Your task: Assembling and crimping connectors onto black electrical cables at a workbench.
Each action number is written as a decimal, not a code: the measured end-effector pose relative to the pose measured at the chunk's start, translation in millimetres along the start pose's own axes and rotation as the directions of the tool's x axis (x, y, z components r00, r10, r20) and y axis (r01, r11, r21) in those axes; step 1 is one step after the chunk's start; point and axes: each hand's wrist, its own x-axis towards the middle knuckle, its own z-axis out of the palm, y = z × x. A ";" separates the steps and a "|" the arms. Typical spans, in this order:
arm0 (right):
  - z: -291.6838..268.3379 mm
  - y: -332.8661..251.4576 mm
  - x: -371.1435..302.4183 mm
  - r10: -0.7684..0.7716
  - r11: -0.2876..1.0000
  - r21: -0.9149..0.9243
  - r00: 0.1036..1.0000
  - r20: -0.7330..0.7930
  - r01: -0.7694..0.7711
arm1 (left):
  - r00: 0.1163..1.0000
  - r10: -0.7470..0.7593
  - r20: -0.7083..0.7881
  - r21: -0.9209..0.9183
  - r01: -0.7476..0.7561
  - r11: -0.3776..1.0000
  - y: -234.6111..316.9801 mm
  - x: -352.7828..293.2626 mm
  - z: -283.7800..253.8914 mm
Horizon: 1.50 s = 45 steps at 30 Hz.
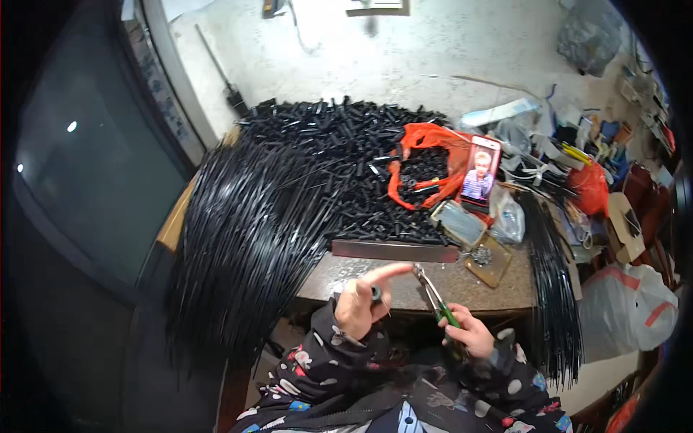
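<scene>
My right hand (471,332) is wrapped round the green handles of a pair of pliers (449,315), whose metal jaws point up and to the left over the table edge. Close to the jaws, my left hand (361,303) stretches its index finger toward their tip, where something small and metallic may sit. The other left fingers curl round a small dark cylindrical piece (376,293), partly hidden by the hand. Behind the hands, a heap of short black tube-like pieces (325,144) covers the table, held back by a flat metal bar (393,250).
Long black cables (253,209) hang over the left side; another bundle (552,289) hangs at the right. A red bag (453,151) holds small dark parts. A phone (479,172), a clear box (462,222) and a small tray (498,268) with metal bits stand right of centre.
</scene>
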 end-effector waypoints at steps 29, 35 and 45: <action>62.8 -59.0 -27.8 0.064 0.895 -0.400 0.829 0.555 0.198 | 0.970 0.186 -0.155 0.301 -0.133 0.944 47.4 -21.4 17.3; 48.4 -82.1 -30.8 -0.681 0.024 -0.692 0.519 0.517 0.721 | 0.932 0.186 -0.311 0.253 -0.108 0.962 57.4 -25.8 13.1; 51.3 -53.0 -31.5 -0.389 0.713 -0.489 0.864 0.321 0.503 | 0.964 0.246 -0.097 0.477 -0.172 0.862 43.1 -19.2 2.9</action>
